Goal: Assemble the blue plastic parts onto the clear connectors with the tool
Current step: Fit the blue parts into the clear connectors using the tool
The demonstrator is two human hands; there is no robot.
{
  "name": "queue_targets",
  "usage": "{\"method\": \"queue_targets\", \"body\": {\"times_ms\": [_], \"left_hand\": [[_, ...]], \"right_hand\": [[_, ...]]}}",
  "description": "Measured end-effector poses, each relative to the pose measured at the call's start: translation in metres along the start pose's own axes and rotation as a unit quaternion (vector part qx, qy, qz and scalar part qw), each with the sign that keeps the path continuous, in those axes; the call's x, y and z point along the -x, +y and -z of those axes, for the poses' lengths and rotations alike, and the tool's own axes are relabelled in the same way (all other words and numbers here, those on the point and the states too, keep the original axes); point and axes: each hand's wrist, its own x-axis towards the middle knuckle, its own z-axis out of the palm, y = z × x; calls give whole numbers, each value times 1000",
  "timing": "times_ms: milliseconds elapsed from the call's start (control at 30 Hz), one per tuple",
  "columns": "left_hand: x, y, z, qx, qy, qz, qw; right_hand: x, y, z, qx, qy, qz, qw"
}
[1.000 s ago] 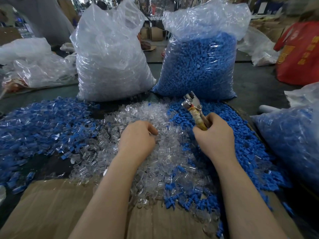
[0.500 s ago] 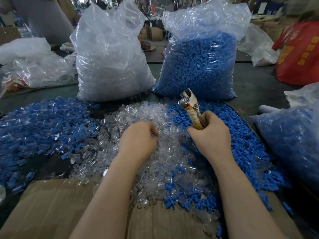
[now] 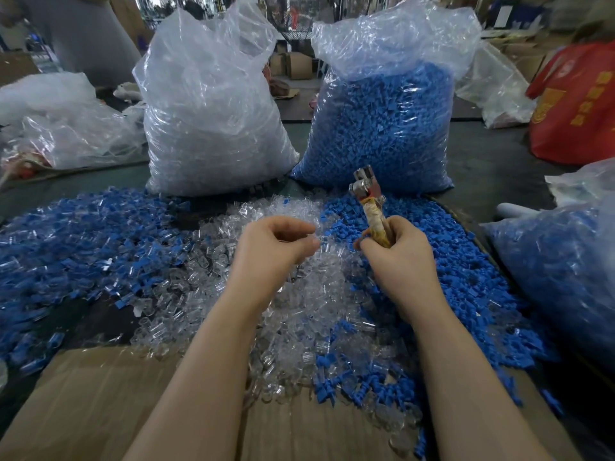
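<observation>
The right hand (image 3: 397,257) grips the tool (image 3: 371,204), metal head up, over the blue parts (image 3: 449,261). The left hand (image 3: 273,247), fingers curled, seems to pinch a clear connector; hard to tell. Loose connectors (image 3: 299,311) lie heaped beneath both hands

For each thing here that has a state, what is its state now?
left hand: fingers curled, pinching a small clear piece
right hand: grips the tool
tool: held upright, metal head up
bag of clear connectors: upright, top open
bag of blue parts: upright, top open
</observation>
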Motion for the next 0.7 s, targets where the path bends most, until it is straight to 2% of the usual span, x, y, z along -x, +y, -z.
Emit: {"method": "queue_targets", "body": {"times_ms": [200,400,533,700], "left_hand": [[3,9,-3,82,8,20,996],[4,11,-5,119,23,16,993],[3,11,-5,156,15,25,987],[3,10,-4,164,9,40,986]], "right_hand": [[2,-4,-1,-42,-22,31,998],[4,-10,-4,-70,2,72,995],[7,-14,-3,-115,-29,99,988],[10,-14,-3,-117,-48,111,986]]}}
